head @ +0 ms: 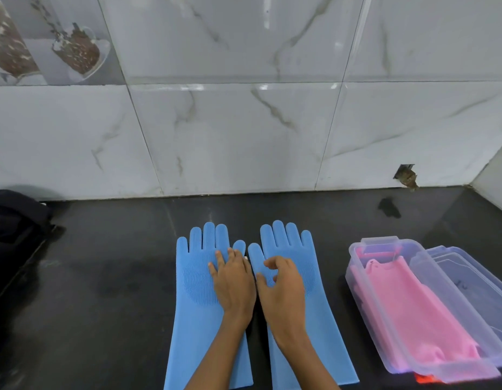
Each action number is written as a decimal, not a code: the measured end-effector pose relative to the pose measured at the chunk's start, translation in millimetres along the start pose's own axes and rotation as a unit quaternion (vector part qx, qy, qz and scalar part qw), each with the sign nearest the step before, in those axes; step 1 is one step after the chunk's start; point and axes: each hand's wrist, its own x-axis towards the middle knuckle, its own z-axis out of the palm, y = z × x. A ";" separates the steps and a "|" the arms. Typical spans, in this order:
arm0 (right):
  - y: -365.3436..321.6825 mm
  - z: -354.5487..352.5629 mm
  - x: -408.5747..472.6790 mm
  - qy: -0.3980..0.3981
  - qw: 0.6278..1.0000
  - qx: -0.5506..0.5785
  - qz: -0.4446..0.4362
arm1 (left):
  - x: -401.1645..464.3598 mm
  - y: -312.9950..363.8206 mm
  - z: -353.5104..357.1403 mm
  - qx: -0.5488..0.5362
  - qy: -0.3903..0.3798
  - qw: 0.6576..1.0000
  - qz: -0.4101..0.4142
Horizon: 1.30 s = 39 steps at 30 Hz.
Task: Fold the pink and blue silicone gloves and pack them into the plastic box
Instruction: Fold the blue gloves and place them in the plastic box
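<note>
Two blue silicone gloves lie flat side by side on the black counter, fingers toward the wall: the left blue glove and the right blue glove. My left hand rests on the left glove's palm with fingers straight. Over the right glove's palm is my right hand, its fingers loosely curled and holding nothing. The pink gloves lie inside the clear plastic box at the right.
The box's clear lid lies just right of the box. A dark bundle sits at the counter's far left. The marble-tiled wall stands behind, with a small dark stain on the counter near it.
</note>
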 end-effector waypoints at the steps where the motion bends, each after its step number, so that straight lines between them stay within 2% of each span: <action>1: 3.3 -1.9 0.2 -0.018 1.000 -0.025 0.008 | -0.7 0.3 0.2 -0.007 0.000 1.000 0.005; 6: 8.9 1.5 -4.8 -0.073 0.990 -0.116 0.026 | -15.5 -1.8 -6.4 -0.085 -0.008 0.996 0.027; 11: 6.9 6.9 -3.9 -0.088 0.981 -0.174 0.011 | -43.6 1.0 -23.6 -0.102 0.055 0.993 0.014; 14: 7.8 5.2 -3.1 -0.071 0.992 -0.097 0.045 | -47.2 7.0 -31.6 -0.186 -0.005 0.983 -0.001; 16: 10.1 -1.0 -0.2 -0.061 0.994 0.006 0.086 | -44.1 13.5 -34.5 -0.269 -0.062 0.961 -0.034; 18: 14.5 -9.8 4.7 -0.089 0.986 0.088 0.111 | -43.7 19.6 -34.6 -0.331 -0.113 0.934 -0.065; 20: 19.9 -20.8 8.7 -0.120 0.977 0.126 0.121 | -46.3 22.9 -31.8 -0.337 -0.150 0.928 -0.062; 21: 24.0 -27.2 10.1 -0.105 0.979 0.126 0.125 | -48.2 23.2 -29.6 -0.328 -0.168 0.928 -0.053; 22: 29.7 -34.1 11.7 -0.065 0.984 0.102 0.128 | -49.5 22.6 -27.9 -0.320 -0.189 0.928 -0.042; 24: 43.8 -48.2 15.0 0.018 0.991 -0.028 0.132 | -51.5 20.8 -26.2 -0.315 -0.221 0.923 -0.032; 25: 50.3 -54.9 15.9 0.024 0.984 -0.097 0.145 | -52.2 19.4 -26.2 -0.313 -0.228 0.921 -0.028; 27: 59.6 -63.1 19.1 -0.034 0.972 -0.144 0.182 | -53.1 16.8 -27.1 -0.312 -0.236 0.920 -0.012; 29: 62.1 -64.1 22.6 -0.104 0.970 -0.117 0.184 | -54.2 14.4 -28.4 -0.313 -0.243 0.918 0.006; 32: 56.4 -59.2 27.6 -0.143 0.976 -0.070 0.150 | -53.2 11.1 -33.1 -0.321 -0.257 0.911 0.019; 35: 45.1 -54.7 31.3 -0.167 0.970 0.082 0.157 | -46.2 8.4 -45.3 -0.349 -0.266 0.899 0.003; 39: 22.0 -47.9 35.9 -0.184 0.932 0.274 0.149 | -23.8 -2.9 -79.0 -0.373 -0.240 0.896 0.009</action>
